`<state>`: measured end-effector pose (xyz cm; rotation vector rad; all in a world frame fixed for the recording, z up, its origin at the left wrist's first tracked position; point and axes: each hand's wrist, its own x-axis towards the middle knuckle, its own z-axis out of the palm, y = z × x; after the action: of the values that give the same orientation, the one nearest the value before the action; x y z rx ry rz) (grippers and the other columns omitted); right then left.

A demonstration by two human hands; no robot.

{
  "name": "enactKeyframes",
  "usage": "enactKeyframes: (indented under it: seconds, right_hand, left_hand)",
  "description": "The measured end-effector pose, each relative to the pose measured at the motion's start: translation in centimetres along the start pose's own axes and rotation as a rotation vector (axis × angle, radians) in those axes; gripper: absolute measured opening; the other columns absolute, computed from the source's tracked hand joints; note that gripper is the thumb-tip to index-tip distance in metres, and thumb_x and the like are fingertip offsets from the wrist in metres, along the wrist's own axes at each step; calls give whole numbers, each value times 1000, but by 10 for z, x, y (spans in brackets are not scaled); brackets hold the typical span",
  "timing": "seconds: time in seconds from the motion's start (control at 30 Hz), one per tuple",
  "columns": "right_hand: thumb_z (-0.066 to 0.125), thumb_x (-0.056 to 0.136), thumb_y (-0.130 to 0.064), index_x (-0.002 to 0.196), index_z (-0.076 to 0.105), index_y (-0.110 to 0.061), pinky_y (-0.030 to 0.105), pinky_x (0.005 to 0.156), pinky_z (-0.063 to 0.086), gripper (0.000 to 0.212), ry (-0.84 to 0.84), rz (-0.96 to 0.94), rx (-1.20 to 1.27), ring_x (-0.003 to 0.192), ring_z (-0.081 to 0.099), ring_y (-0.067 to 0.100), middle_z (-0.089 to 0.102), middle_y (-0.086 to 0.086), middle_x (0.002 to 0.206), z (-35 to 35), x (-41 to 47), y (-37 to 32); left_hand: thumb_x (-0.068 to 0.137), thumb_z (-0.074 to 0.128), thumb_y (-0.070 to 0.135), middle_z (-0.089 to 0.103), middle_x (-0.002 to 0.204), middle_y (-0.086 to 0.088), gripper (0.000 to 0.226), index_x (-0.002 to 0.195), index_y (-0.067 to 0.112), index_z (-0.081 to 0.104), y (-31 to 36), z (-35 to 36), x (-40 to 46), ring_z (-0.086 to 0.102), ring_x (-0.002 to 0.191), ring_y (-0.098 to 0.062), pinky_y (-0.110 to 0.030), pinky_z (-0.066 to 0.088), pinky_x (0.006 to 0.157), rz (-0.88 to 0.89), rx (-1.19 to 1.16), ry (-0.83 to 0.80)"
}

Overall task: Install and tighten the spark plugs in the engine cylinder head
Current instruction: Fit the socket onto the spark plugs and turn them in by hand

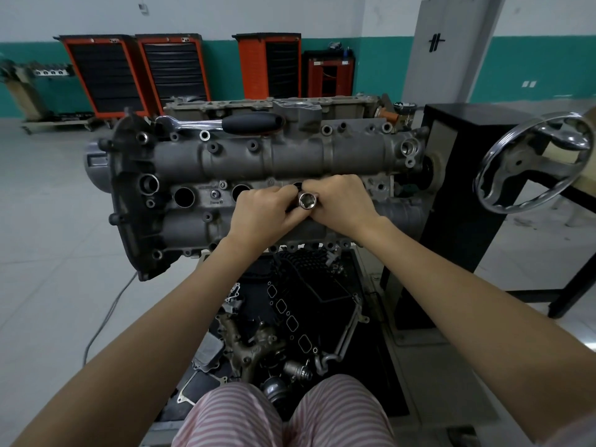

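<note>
The grey engine cylinder head [258,156] sits on a stand in front of me, with round spark plug wells along its middle. Two wells [184,197] on the left stand open and dark. Both my hands meet over the middle of the head around a shiny steel socket [306,200], whose hex opening faces me. My left hand [264,211] pinches the socket from the left. My right hand [338,201] grips it from the right. No spark plug is visible. A ratchet wrench [225,121] with a black handle lies on the far side of the head.
A chrome handwheel [532,162] on the black stand [458,188] is at the right. Loose engine parts and gaskets [283,333] fill a tray below the head. Orange tool cabinets [135,72] line the far wall. A cable [106,314] runs over the floor at left.
</note>
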<state>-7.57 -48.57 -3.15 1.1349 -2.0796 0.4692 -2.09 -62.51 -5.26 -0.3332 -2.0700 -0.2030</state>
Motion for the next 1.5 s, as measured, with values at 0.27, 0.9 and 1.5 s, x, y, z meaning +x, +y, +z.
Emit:
enactKeyframes:
  seconds: [0.27,0.9,1.5]
  right_hand:
    - [56,78,-28,81,51,-12,31,53,23,17,-138,35,-82,71,59,37,66,11,73,3,2,3]
    - [57,79,-25,79,58,-9,31,53,27,16,-110,7,-75,71,62,36,67,12,74,4,1,3]
    - [62,74,-14,68,59,-6,30,51,28,11,-89,22,-36,61,61,37,65,15,65,1,0,0]
  left_hand:
    - [81,48,24,50,47,-9,32,58,2,49,4,-4,1,47,36,-28,-22,25,40,40,23,16]
    - [84,47,26,51,49,-9,34,61,2,49,4,-3,1,48,36,-29,-23,28,37,57,37,12]
    - [85,50,28,55,50,-10,36,60,2,51,3,-2,1,51,37,-29,-26,35,35,60,22,0]
